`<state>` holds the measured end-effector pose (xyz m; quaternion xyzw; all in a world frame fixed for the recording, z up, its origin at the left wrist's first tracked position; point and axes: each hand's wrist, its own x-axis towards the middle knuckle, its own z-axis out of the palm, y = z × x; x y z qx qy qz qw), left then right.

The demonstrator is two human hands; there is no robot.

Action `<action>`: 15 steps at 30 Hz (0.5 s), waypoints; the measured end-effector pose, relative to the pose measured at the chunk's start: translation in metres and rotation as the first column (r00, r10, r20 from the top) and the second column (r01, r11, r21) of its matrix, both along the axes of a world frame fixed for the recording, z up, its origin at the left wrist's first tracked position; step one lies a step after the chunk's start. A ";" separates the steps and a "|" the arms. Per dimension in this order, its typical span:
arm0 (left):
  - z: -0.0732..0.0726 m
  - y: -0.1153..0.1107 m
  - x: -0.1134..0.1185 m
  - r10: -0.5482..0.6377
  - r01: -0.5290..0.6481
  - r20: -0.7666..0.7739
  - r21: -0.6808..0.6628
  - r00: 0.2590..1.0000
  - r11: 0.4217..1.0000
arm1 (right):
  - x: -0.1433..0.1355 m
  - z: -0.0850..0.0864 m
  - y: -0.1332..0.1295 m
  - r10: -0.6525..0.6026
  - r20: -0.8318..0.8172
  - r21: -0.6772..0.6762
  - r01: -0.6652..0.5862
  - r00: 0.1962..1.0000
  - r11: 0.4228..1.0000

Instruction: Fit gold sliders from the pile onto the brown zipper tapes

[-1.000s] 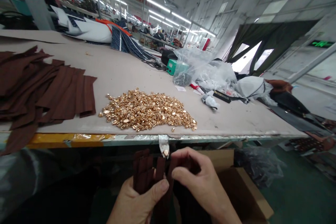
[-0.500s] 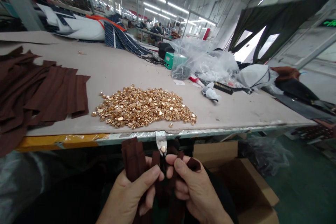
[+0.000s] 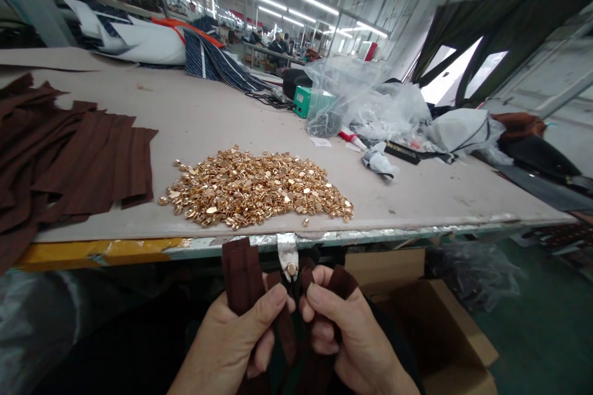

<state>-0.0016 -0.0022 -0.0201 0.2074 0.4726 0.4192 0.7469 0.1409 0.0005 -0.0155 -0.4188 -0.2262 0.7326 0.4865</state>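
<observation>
My left hand (image 3: pixel 236 336) is closed around a bundle of brown zipper tapes (image 3: pixel 241 274), and its thumb and forefinger pinch one tape end (image 3: pixel 274 279). My right hand (image 3: pixel 354 327) is also closed, pinching another brown tape end (image 3: pixel 306 281) while a loop of tape (image 3: pixel 341 282) sticks up behind its fingers. Between the two hands, just above the fingertips, a small gold zipper slider (image 3: pixel 291 269) sits on a metal holder (image 3: pixel 286 249) fixed to the table edge. The tapes' lower parts hang into shadow below the hands.
A heap of gold zipper sliders (image 3: pixel 259 191) lies on the table (image 3: pixel 194 117) before me. Brown zipper tapes (image 3: pixel 88 163) are stacked at left. Plastic bags (image 3: pixel 380 99) and a green box (image 3: pixel 302 102) stand behind; an open cardboard box (image 3: pixel 440 321) is below right.
My right fingertips have shifted and turned the pinched tape end beside the holder. My left hand keeps its grip almost unmoved. The camera view has swung slightly.
</observation>
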 end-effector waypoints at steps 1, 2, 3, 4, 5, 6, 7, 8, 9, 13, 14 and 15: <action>-0.001 0.000 0.000 -0.003 0.003 0.020 0.003 1.000 1.000 | 0.000 0.000 0.000 0.003 0.002 0.000 -0.003 1.000 1.000; -0.002 0.000 0.000 -0.005 0.005 0.033 0.010 0.999 1.000 | 0.001 -0.001 -0.001 0.004 0.008 0.002 -0.004 1.000 1.000; -0.001 0.000 0.001 -0.006 0.006 0.036 0.015 0.999 1.000 | 0.001 -0.002 -0.001 0.004 0.014 0.004 -0.004 1.000 1.000; -0.001 0.001 0.001 -0.004 0.003 0.031 0.018 1.000 1.000 | 0.001 -0.003 0.000 0.007 0.018 0.005 -0.007 1.000 1.000; 0.000 0.002 0.001 0.000 0.000 0.020 0.019 1.000 1.000 | 0.001 -0.004 0.000 0.012 0.020 0.008 -0.013 1.000 1.000; 0.002 0.003 0.000 0.005 -0.005 0.005 0.019 1.000 1.000 | 0.001 -0.004 0.001 0.017 0.020 0.011 -0.017 1.000 1.000; 0.004 0.005 0.000 0.009 -0.009 -0.007 0.021 1.000 1.000 | 0.000 -0.004 0.002 0.024 0.018 0.012 -0.024 1.000 1.000; 0.006 0.007 -0.001 0.012 -0.012 -0.016 0.024 1.000 1.000 | -0.001 -0.004 0.003 0.030 0.014 0.014 -0.030 0.999 0.999; 0.007 0.008 -0.002 0.019 -0.019 -0.018 0.027 1.000 0.999 | -0.002 -0.004 0.005 0.033 0.012 0.015 -0.033 0.999 0.999; 0.008 0.013 -0.005 -0.001 0.001 0.031 0.019 1.000 1.000 | -0.004 -0.002 0.009 0.035 0.001 0.011 -0.035 0.999 0.999; 0.007 0.014 -0.006 -0.012 0.012 0.044 0.014 0.999 1.000 | -0.004 -0.002 0.010 0.033 -0.001 0.004 -0.033 0.999 0.999; 0.006 0.014 -0.006 -0.024 0.023 0.057 0.011 0.998 1.000 | -0.004 -0.001 0.010 0.032 -0.001 -0.007 -0.032 0.999 0.999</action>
